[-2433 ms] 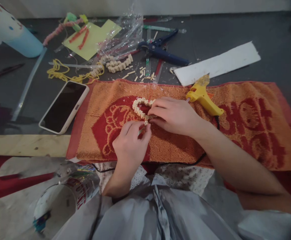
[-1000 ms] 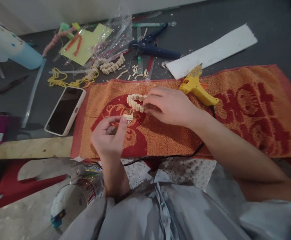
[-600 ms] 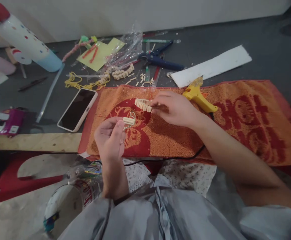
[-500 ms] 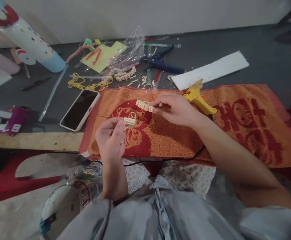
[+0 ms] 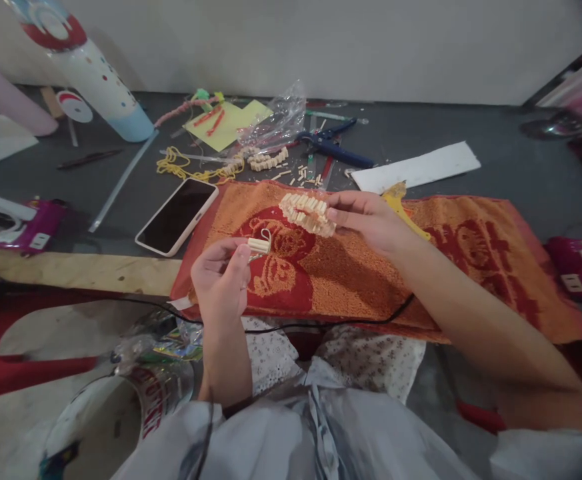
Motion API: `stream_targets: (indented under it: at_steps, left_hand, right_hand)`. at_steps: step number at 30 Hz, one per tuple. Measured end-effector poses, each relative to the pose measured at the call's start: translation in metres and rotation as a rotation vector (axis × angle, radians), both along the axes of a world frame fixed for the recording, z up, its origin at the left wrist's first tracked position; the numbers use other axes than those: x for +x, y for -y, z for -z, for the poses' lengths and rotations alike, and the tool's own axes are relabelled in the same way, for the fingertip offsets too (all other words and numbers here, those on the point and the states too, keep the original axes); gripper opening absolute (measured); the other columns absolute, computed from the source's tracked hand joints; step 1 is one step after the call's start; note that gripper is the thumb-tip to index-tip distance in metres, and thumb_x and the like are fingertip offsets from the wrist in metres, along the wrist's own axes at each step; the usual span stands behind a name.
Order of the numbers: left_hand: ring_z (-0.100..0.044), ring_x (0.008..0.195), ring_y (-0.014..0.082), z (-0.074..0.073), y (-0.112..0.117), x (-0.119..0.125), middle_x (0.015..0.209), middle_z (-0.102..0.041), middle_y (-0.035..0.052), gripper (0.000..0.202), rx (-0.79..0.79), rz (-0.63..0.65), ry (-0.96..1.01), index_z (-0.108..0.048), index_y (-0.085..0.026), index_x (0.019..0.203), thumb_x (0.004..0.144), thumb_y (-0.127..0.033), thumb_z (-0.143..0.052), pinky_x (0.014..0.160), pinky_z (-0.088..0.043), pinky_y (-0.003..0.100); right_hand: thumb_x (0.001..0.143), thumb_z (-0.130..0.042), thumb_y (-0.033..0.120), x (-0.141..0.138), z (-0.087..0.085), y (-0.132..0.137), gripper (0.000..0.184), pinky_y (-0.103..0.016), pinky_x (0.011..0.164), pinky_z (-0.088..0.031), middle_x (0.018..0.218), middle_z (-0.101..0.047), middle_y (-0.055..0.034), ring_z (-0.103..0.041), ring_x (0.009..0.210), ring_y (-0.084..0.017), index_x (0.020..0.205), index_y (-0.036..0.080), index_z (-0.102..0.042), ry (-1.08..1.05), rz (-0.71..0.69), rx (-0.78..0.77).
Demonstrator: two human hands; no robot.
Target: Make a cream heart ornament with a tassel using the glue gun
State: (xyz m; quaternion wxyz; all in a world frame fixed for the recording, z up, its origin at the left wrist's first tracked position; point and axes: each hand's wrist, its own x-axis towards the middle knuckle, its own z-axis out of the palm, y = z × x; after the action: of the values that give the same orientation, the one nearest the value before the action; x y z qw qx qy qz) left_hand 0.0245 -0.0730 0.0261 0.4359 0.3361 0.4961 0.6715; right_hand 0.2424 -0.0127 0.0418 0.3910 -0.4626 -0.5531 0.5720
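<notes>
Between thumb and fingers, my left hand (image 5: 222,277) pinches a small bundle of short pale sticks (image 5: 259,245) with a thin looped cord at its end. To its right, my right hand (image 5: 365,217) grips the edge of a curved piece made of many short pale sticks (image 5: 307,212) set side by side. The two pieces are apart from each other, both held above an orange and red towel (image 5: 351,283). Partly behind my right wrist lies a yellow glue gun (image 5: 401,205).
A phone (image 5: 177,217) lies left of the towel. Behind it are yellow cord (image 5: 175,167), another stick piece (image 5: 268,159), loose stick bits, blue-handled pliers (image 5: 338,148), clear plastic wrap (image 5: 283,117) and a white strip (image 5: 418,167). A bottle (image 5: 103,87) stands back left.
My right hand has turned the curved stick piece, so more of its face and curve shows. My left hand stays nearly in place. The camera view has shifted slightly.
</notes>
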Motion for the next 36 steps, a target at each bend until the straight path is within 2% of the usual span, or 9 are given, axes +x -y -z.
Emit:
stream_targets:
  at_steps: [6, 11, 19, 22, 25, 28, 30, 32, 36]
  left_hand:
    - [-0.035, 0.033, 0.0001, 0.001, 0.006, -0.014, 0.052, -0.061, -0.0015, 0.029, 0.048, -0.01, 0.03, -0.068, -0.013, 0.069, 0.06, -0.037, -0.083, 0.03, -0.02, 0.013]
    - [-0.032, 0.033, -0.0003, 0.002, 0.01, -0.022, 0.051, -0.059, -0.0025, 0.03, 0.088, -0.014, 0.055, -0.068, -0.014, 0.069, 0.061, -0.039, -0.083, 0.03, -0.02, 0.013]
    - [-0.034, 0.033, 0.0, 0.0, 0.013, -0.019, 0.051, -0.06, -0.0018, 0.029, 0.082, 0.0, 0.056, -0.068, -0.014, 0.068, 0.06, -0.038, -0.082, 0.03, -0.019, 0.013]
    - [-0.035, 0.033, 0.0005, 0.0, 0.013, -0.018, 0.05, -0.059, -0.0024, 0.028, 0.085, 0.0, 0.051, -0.068, -0.014, 0.068, 0.06, -0.037, -0.082, 0.03, -0.018, 0.013]
    - [-0.033, 0.032, 0.0002, 0.001, 0.013, -0.018, 0.049, -0.058, -0.0029, 0.027, 0.096, 0.003, 0.051, -0.068, -0.014, 0.069, 0.061, -0.036, -0.082, 0.03, -0.018, 0.013]
    - [-0.034, 0.032, 0.0003, 0.002, 0.014, -0.019, 0.05, -0.059, -0.0023, 0.024, 0.1, 0.011, 0.046, -0.069, -0.015, 0.069, 0.062, -0.035, -0.081, 0.03, -0.019, 0.013]
    - [-0.035, 0.033, 0.0005, 0.003, 0.014, -0.019, 0.051, -0.061, -0.0021, 0.024, 0.089, 0.003, 0.036, -0.069, -0.015, 0.068, 0.062, -0.035, -0.081, 0.03, -0.019, 0.013]
    - [-0.034, 0.032, 0.0004, 0.003, 0.014, -0.02, 0.051, -0.061, -0.0021, 0.024, 0.074, -0.008, 0.023, -0.069, -0.015, 0.068, 0.061, -0.035, -0.08, 0.031, -0.02, 0.013]
    - [-0.033, 0.031, 0.0001, 0.004, 0.013, -0.02, 0.052, -0.062, -0.0014, 0.026, 0.078, -0.009, 0.002, -0.067, -0.015, 0.069, 0.063, -0.037, -0.08, 0.03, -0.019, 0.014]
  right_hand:
    - [0.06, -0.082, 0.038, -0.03, -0.011, 0.015, 0.031, -0.023, 0.056, -0.044, 0.066, -0.058, 0.0035, -0.05, 0.058, -0.008, 0.075, 0.018, -0.065, -0.092, -0.019, -0.211]
    - [0.059, -0.082, 0.032, -0.041, -0.01, 0.026, 0.026, -0.021, 0.05, -0.043, 0.062, -0.059, 0.0041, -0.052, 0.053, -0.008, 0.071, 0.018, -0.064, -0.185, 0.074, -0.366]
    - [0.068, -0.081, 0.034, -0.012, 0.005, 0.019, 0.024, -0.02, 0.037, -0.028, 0.057, -0.057, 0.0002, -0.046, 0.046, -0.007, 0.066, 0.018, -0.064, 0.09, 0.15, -0.282]
    - [0.071, -0.079, 0.035, -0.001, 0.004, 0.013, 0.024, -0.021, 0.036, -0.027, 0.057, -0.054, -0.0009, -0.047, 0.048, -0.008, 0.063, 0.019, -0.063, 0.194, 0.2, -0.26]
    - [0.074, -0.076, 0.043, 0.006, 0.004, 0.007, 0.032, -0.022, 0.035, -0.026, 0.06, -0.055, -0.0024, -0.047, 0.049, -0.008, 0.061, 0.02, -0.059, 0.285, 0.246, -0.234]
    - [0.075, -0.073, 0.052, 0.011, 0.006, 0.002, 0.035, -0.024, 0.038, -0.029, 0.054, -0.053, -0.0011, -0.048, 0.048, -0.009, 0.065, 0.02, -0.063, 0.451, 0.212, -0.181]
    - [0.076, -0.073, 0.052, 0.014, 0.007, -0.001, 0.034, -0.025, 0.04, -0.03, 0.048, -0.05, 0.001, -0.046, 0.045, -0.009, 0.068, 0.02, -0.067, 0.551, 0.164, -0.134]
    - [0.076, -0.073, 0.048, 0.016, 0.008, -0.005, 0.03, -0.025, 0.042, -0.029, 0.047, -0.05, 0.0019, -0.043, 0.044, -0.008, 0.069, 0.02, -0.068, 0.553, 0.145, -0.141]
    - [0.071, -0.078, 0.037, 0.023, 0.002, -0.01, 0.023, -0.025, 0.041, -0.023, 0.051, -0.051, 0.0009, -0.044, 0.046, -0.007, 0.065, 0.019, -0.065, 0.388, 0.183, -0.28]
